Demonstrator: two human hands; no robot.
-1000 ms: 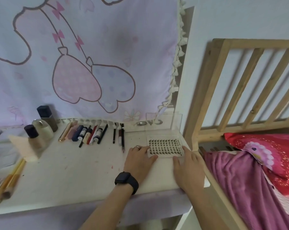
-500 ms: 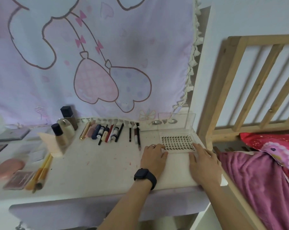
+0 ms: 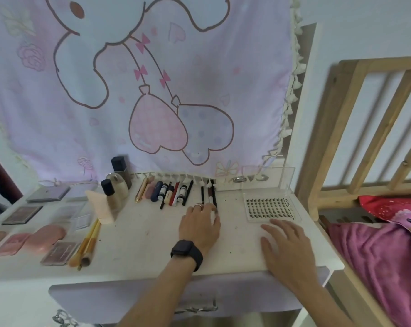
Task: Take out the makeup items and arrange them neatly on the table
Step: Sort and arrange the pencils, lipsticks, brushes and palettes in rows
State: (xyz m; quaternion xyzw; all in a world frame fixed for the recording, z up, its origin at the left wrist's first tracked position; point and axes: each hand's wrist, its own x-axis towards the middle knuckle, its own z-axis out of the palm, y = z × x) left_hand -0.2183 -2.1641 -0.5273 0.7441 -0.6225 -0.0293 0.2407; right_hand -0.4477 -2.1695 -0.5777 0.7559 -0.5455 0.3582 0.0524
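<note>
Resting the left hand (image 3: 199,226) palm down on the white surface (image 3: 140,251), with the fingers straight and close together, pointing toward three dark pencils (image 3: 210,194) near the back edge. Reaching with the fingertips to the near ends of these pencils; too blurred there for telling whether touching one or only lying beside it. Wearing a black watch (image 3: 186,253) on this wrist and a ring (image 3: 199,205) on one finger.

Laying the right hand (image 3: 287,246) flat on the surface as well, fingers spread apart, holding nothing, fingertips just in front of the lash tray (image 3: 270,206). Finding this tray at the right end of the surface, filled with rows of small dark lashes, its clear lid (image 3: 285,180) standing up behind it.

Finding, left of the pencils, a tidy row of tubes and pens (image 3: 173,192) side by side, with a gold lipstick (image 3: 140,192) at its left end. Seeing further left three bottles (image 3: 117,185) standing upright and close together, a peach tube (image 3: 98,206) in front of them, and two brushes (image 3: 87,244) lying together. Noticing at the far left several flat palettes (image 3: 23,214) and a pink compact (image 3: 45,236), a little apart from each other.

Seeing behind all this a pale purple cloth (image 3: 152,90) hanging down to the surface, and at the right a wooden bed frame (image 3: 364,114) with a pink blanket (image 3: 376,256).
</note>
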